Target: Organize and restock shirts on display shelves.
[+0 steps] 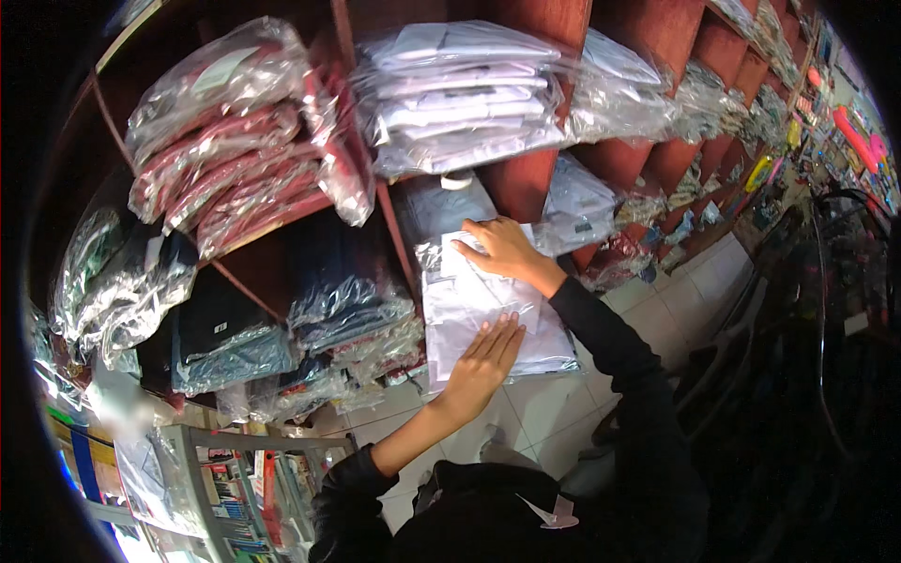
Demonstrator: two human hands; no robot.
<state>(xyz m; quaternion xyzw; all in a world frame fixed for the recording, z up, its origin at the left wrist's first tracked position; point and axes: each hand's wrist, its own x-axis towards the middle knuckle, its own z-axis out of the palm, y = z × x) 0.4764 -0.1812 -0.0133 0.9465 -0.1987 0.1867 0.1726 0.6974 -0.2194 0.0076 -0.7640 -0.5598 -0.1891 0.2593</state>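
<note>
White folded shirts in clear plastic (450, 352) lie in front of me, partly on the lower shelf and jutting out past its edge. My left hand (486, 360) rests flat on the top packet, palm down with the fingers stretched out. Farther back, my right hand (501, 248) is bent over the packet's far end, its thumb and forefinger beside a white flap (457, 257). Whether those fingers grip the flap or only touch it is hard to tell. Behind them, a greyish folded garment (450, 200) sits deeper in the same compartment.
Above is a stack of bagged white shirts (464, 98); left of it, bagged red garments (239, 162) overhang their shelf. Dark folded clothes (225, 345) fill lower compartments. A reddish wooden divider (524, 169) stands right of my hands. A grey rack (193, 485) with goods is lower left, above floor tiles (542, 415).
</note>
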